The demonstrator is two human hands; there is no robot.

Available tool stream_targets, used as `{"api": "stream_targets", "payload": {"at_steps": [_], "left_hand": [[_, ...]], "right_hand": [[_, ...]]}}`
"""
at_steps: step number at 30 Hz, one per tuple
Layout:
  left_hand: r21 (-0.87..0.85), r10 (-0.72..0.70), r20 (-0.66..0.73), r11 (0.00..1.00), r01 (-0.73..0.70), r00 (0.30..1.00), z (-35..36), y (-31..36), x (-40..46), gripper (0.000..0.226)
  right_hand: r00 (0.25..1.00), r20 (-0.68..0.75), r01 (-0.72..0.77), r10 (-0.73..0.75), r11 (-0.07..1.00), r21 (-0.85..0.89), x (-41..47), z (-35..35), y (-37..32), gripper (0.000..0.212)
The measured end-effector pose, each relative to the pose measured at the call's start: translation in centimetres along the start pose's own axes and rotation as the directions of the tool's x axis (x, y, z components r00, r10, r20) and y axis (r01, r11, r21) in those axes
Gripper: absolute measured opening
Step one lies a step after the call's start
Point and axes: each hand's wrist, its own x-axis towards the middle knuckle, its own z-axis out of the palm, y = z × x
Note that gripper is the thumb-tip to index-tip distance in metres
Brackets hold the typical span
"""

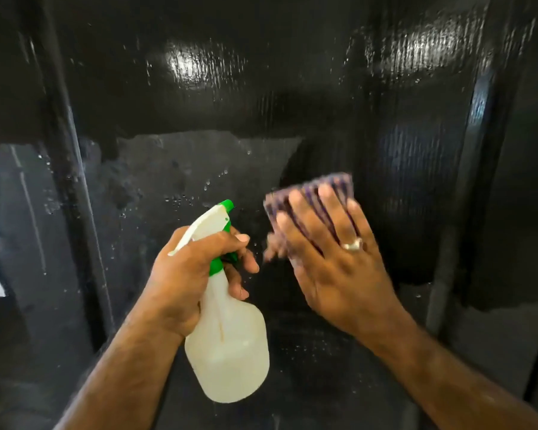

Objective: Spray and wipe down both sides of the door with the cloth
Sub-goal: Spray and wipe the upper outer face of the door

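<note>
Door (230, 103) is wet, so the right hand (332, 252) presses the cloth (311, 193) flat on it to wipe. Left of the cloth, the left hand (187, 274) grips 1 spray bottle (227, 346), ready to squirt.

There is a single view, from a wide-angle camera worn on the person's head. It faces forward and slightly down, straight at a glossy black door (261, 88) that fills nearly the whole picture (the lens bends the door's vertical edges outward). The camera sits close, within arm's reach of the surface: both forearms enter from the bottom edge, left hand (187, 274) and right hand (332, 259) at mid-frame.
</note>
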Motion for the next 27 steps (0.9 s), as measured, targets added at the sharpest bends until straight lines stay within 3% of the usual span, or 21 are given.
{"api": "stream_targets", "payload": {"at_steps": [3, 6, 8, 12, 15, 17, 22, 24, 27], "left_hand": [[0.027, -0.004, 0.016, 1.0, 0.004, 1.0, -1.1, 0.0, -0.2, 0.016], [0.074, -0.012, 0.012, 0.997, 0.011, 1.0, -1.7, 0.1, -0.2, 0.019], [0.073, -0.014, 0.004, 0.997, 0.014, 1.0, -1.9, 0.0, -0.1, 0.015], [0.023, -0.033, -0.042, 0.999, 0.034, 0.999, -2.4, -0.2, -0.5, 0.025], [0.01, -0.05, -0.054, 0.999, 0.05, 0.997, -4.0, 0.0, -1.0, 0.035], [0.031, -0.052, -0.054, 0.998, 0.054, 0.997, -5.3, 0.3, -1.1, 0.038], [0.05, -0.085, -0.075, 0.995, 0.089, 0.994, -7.3, 0.7, 0.0, 0.038], [0.054, -0.125, -0.076, 0.99, 0.13, 0.989, -7.9, 0.6, 0.2, 0.043], [0.034, -0.169, -0.031, 0.985, 0.17, 0.985, -9.6, 0.7, 0.5, 0.044]], "right_hand": [[0.999, -0.034, 0.029, -0.031, 0.998, -0.063, -1.8, -1.0, 3.1, 0.061], [0.95, -0.176, -0.273, 0.257, 0.959, -0.073, 3.1, -2.2, 5.9, 0.058], [0.916, -0.211, -0.359, 0.34, 0.932, -0.057, 7.3, -1.9, 4.2, 0.06], [0.996, -0.07, -0.051, 0.052, 0.999, 0.009, 6.3, 0.5, -1.8, 0.058], [0.994, 0.005, 0.106, -0.106, 0.994, 0.009, 0.4, 0.6, -2.1, 0.058], [0.996, -0.035, 0.085, -0.086, 0.996, -0.029, 0.1, -0.5, 0.5, 0.06], [0.941, -0.201, -0.292, 0.273, 0.953, -0.074, 9.3, -0.7, 0.6, 0.061], [0.953, -0.183, -0.257, 0.24, 0.963, -0.076, 11.4, 0.3, -2.1, 0.062], [0.995, -0.076, -0.068, 0.063, 0.996, -0.061, 8.0, 1.7, -5.4, 0.059]]}}
